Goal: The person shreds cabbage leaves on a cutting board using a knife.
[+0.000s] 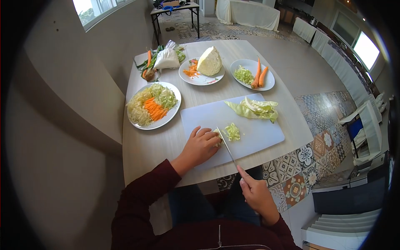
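Observation:
My right hand is closed around the handle of a knife. The blade points away from me, its edge between my left fingertips and a small pile of shredded cabbage. My left hand is closed over a piece of cabbage, pressing it on the white cutting board; the fingers hide most of that piece. Loose cabbage leaves lie at the board's far right.
Beyond the board stand a plate of shredded vegetables, a plate with a cabbage wedge and carrot shreds, and a plate with two carrots. A bag of white powder sits by unpeeled vegetables at the far left. A wall runs along the left.

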Tool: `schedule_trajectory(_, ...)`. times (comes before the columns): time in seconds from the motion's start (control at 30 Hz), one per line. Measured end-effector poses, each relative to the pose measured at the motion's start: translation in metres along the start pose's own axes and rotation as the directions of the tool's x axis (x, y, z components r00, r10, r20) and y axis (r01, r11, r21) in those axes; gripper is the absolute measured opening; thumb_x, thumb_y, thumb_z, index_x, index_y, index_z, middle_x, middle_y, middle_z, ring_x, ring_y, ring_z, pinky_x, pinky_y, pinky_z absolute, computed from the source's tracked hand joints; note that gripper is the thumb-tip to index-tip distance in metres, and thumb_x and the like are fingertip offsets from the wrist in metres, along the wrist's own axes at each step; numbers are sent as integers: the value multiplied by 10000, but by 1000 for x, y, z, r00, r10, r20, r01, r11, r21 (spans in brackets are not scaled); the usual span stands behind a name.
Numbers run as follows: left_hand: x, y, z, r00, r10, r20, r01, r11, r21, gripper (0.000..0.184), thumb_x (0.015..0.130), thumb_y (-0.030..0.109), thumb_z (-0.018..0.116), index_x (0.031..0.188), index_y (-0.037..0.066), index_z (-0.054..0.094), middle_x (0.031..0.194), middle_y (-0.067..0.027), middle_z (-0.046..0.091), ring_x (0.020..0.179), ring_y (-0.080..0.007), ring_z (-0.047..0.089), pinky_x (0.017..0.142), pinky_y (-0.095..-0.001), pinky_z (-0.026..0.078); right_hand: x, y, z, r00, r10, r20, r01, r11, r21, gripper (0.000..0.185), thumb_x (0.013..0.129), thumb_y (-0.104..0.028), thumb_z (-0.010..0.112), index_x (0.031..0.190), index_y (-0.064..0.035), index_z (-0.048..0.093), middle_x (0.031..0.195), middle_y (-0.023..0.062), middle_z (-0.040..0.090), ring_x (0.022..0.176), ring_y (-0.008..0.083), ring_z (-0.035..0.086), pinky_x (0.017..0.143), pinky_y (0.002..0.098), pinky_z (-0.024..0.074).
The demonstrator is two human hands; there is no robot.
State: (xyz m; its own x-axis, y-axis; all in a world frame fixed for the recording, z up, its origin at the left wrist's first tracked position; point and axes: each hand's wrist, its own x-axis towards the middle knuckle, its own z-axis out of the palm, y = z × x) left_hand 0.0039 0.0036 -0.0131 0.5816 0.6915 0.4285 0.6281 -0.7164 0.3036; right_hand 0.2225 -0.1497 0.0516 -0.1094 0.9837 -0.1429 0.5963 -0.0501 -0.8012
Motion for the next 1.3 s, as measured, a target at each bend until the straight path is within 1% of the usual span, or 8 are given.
schedule_trajectory(0.17,1,0,-1,1000,-1,2,1,1000,-9,221,846,213,716,1052,147,672,1193,-19,657,1224,-276,548,1091,-531,354,2,-1,-6,998,50,29,-51,998,33,456,964,-149,526,1419,-117,513,674,279,564,646,447,608,592,445,477)
schedule_trajectory(0.27,0,1,-1,1000,21,-1,-21,999,38,215,837,226,722,1027,141,669,1209,-25,652,1240,-257,539,1089,-530,351,2,0,-9,999,36,17,-37,998,59,451,965,-141,522,1415,-111,517,667,276,563,649,448,610,588,439,477)
schedule_trajectory(0.37,0,3,-1,1000,5,-28,-4,1000,28,210,832,216,725,1020,139,670,1200,-29,647,1227,-249,542,1090,-526,351,-2,-1,-15,997,68,44,-70,997,43,453,965,-133,518,1417,-99,511,657,270,562,652,449,612,586,438,478)
schedule_trajectory(0.57,0,1,-1,1000,-15,10,15,999,-30,214,828,200,728,1026,135,681,1179,-44,643,1176,-259,565,1074,-516,376,-12,-10,-21,990,111,88,-113,993,19,465,966,-122,510,1428,-75,492,651,273,561,648,459,608,586,453,476)
schedule_trajectory(0.77,0,2,0,1000,-4,-3,4,1000,-17,205,833,211,723,1017,139,671,1162,-42,643,1171,-246,564,1073,-521,372,7,-15,-10,999,11,53,-6,996,-92,469,962,-132,503,1423,-49,488,657,294,573,658,472,607,608,513,467)
schedule_trajectory(0.97,-1,1,0,1000,0,8,0,1000,-8,217,823,216,729,1016,138,667,1170,-40,644,1174,-247,564,1077,-527,367,39,-5,8,995,-99,-5,97,983,-153,489,954,-163,496,1429,-51,482,671,301,589,656,478,610,639,548,480)
schedule_trajectory(1.17,-1,2,0,1000,-4,-2,4,1000,24,220,825,230,726,1017,139,672,1166,-35,653,1184,-244,563,1081,-535,361,51,-1,14,996,-89,-8,85,974,-210,495,949,-160,497,1438,-87,482,687,303,596,665,485,611,650,559,479)
schedule_trajectory(1.3,-1,3,-2,1000,-25,-3,25,1000,11,212,829,232,724,1017,147,678,1161,-22,659,1179,-238,566,1076,-539,365,33,0,11,997,-79,-19,74,984,-162,498,950,-158,499,1444,-97,477,680,292,597,667,479,611,650,558,475)
